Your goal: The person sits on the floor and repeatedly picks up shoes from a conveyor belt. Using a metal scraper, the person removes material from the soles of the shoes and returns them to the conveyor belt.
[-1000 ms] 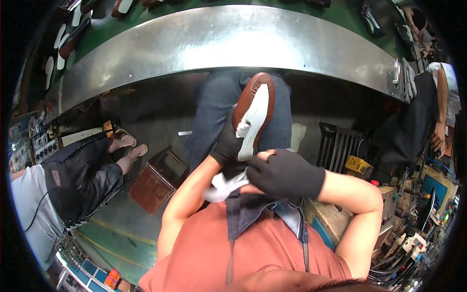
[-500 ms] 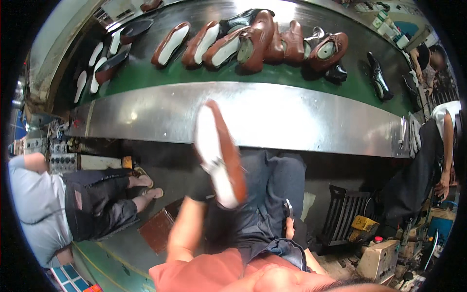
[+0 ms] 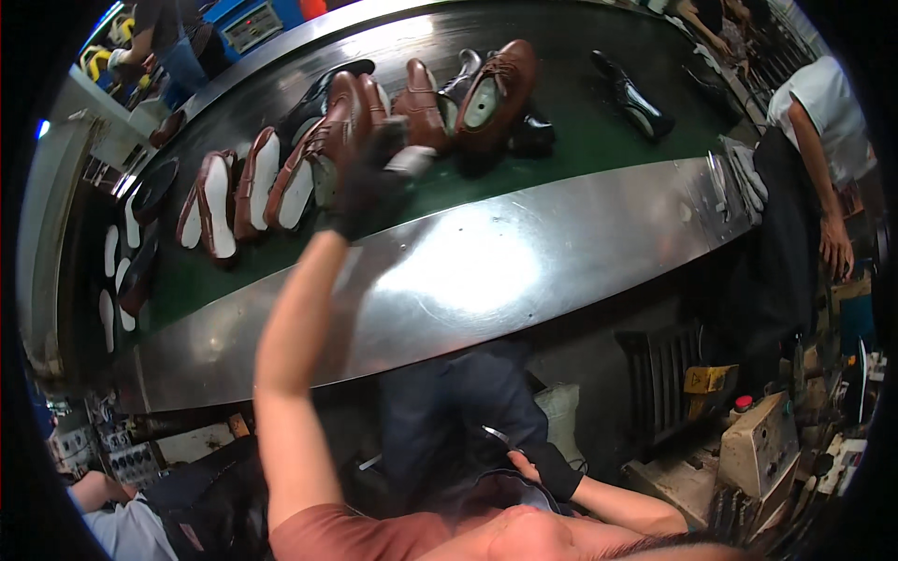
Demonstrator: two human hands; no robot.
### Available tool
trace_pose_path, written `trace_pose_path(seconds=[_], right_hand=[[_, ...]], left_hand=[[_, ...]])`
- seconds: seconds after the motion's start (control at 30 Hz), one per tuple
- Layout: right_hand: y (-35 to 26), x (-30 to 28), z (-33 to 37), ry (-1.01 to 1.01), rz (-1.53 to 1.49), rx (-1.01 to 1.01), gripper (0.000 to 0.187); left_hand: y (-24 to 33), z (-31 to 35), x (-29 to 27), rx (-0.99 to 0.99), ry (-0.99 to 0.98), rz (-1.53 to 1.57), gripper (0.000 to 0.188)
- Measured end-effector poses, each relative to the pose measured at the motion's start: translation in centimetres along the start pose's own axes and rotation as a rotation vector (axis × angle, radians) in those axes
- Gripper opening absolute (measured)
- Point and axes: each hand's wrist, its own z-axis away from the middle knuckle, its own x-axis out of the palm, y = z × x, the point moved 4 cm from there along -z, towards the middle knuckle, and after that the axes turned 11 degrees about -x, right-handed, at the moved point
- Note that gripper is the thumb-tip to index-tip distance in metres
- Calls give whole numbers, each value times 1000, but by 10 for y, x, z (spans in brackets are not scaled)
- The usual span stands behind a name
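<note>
My left hand [image 3: 369, 187], in a black glove, reaches across the metal ledge over the green belt. It is blurred, but its fingers look stretched out and apart, with nothing visible held. Close by it stand an upright brown lace-up shoe [image 3: 346, 117] and another brown shoe [image 3: 417, 105]. Left of it lie several brown shoe uppers with white insoles or bottoms, such as this brown shoe [image 3: 257, 182] and this brown shoe [image 3: 217, 206]. Low over my lap, my right hand [image 3: 547, 470], also gloved, is closed on a slim metal tool [image 3: 496, 434]; its kind is unclear.
A shiny metal ledge [image 3: 449, 271] edges the belt. Black shoes [image 3: 631, 98] lie farther right, loose white insoles [image 3: 108, 318] at far left. Co-workers are at left, back and right [image 3: 828, 140]. A control box with a red button [image 3: 758, 444] stands at lower right.
The brown shoe that my left hand held is out of that hand; one more lies in the row at left. My left hand has moved up over the belt. The whole view has turned.
</note>
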Motion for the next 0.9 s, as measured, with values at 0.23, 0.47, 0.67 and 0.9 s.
trace_pose_path(seconds=[0.23,0.47,0.67,0.9], right_hand=[[-8,-19,0,77,-88,-78,42],[-6,-26,-5,54,-171,-253,38],[6,-23,0,9,-74,-217,37],[-9,-24,4,-139,-97,-9,40]], left_hand=[[-17,-109,92,10,367,194,53],[-56,-118,49,3,590,-162,62],[-13,-104,100,-164,483,-570,80],[-16,8,-8,336,180,-670,50]])
